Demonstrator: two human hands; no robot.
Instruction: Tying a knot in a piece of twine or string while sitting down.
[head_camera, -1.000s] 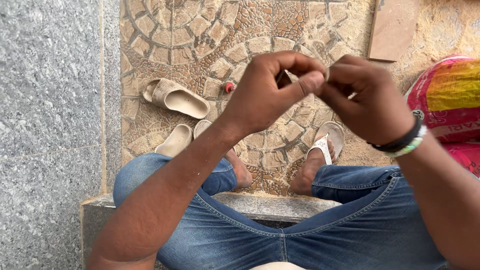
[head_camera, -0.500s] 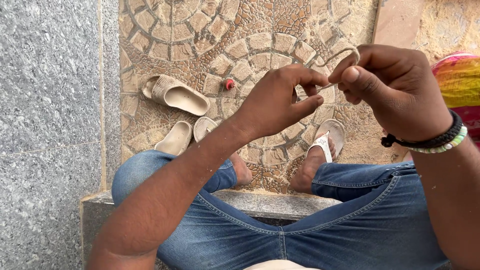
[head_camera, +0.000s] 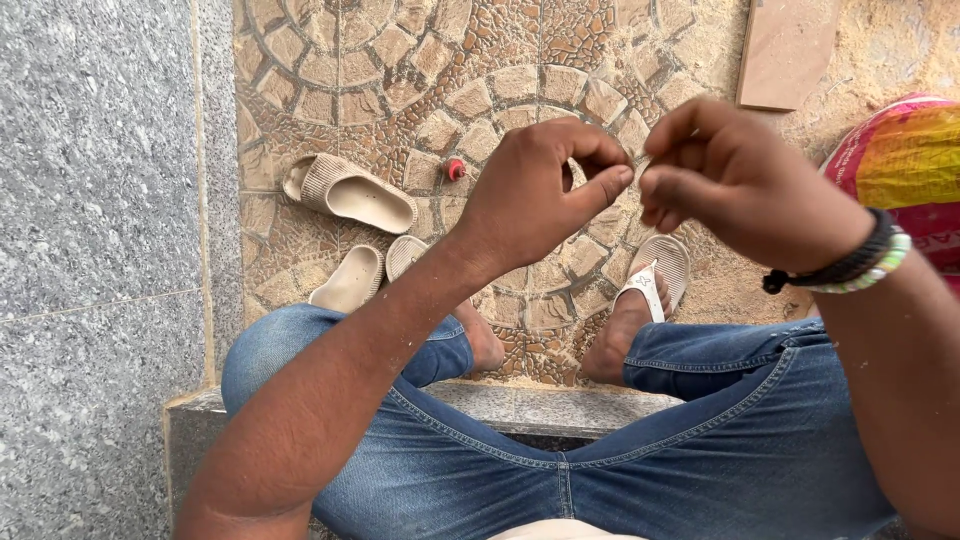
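Note:
My left hand (head_camera: 535, 195) and my right hand (head_camera: 735, 180) are raised over my knees, fingertips almost meeting. Each has thumb and forefinger pinched together. The thin pale strand seen a moment ago is hidden inside the pinch, too small to make out. My right wrist wears a dark band and a pale beaded bracelet (head_camera: 850, 265). Below the hands are my jeans (head_camera: 600, 460) and my feet, the right one in a pale flip-flop (head_camera: 655, 270).
Two beige slides (head_camera: 350, 195) lie on the patterned stone paving (head_camera: 470, 60) at left, near a small red cap (head_camera: 455, 168). A grey granite wall (head_camera: 95, 200) runs along the left. A flat board (head_camera: 785, 50) and a bright sack (head_camera: 910, 160) are at right.
My right hand came down and closed towards the left, so the fingertips nearly touch. The pale loop of strand that showed above the right fingers is no longer visible.

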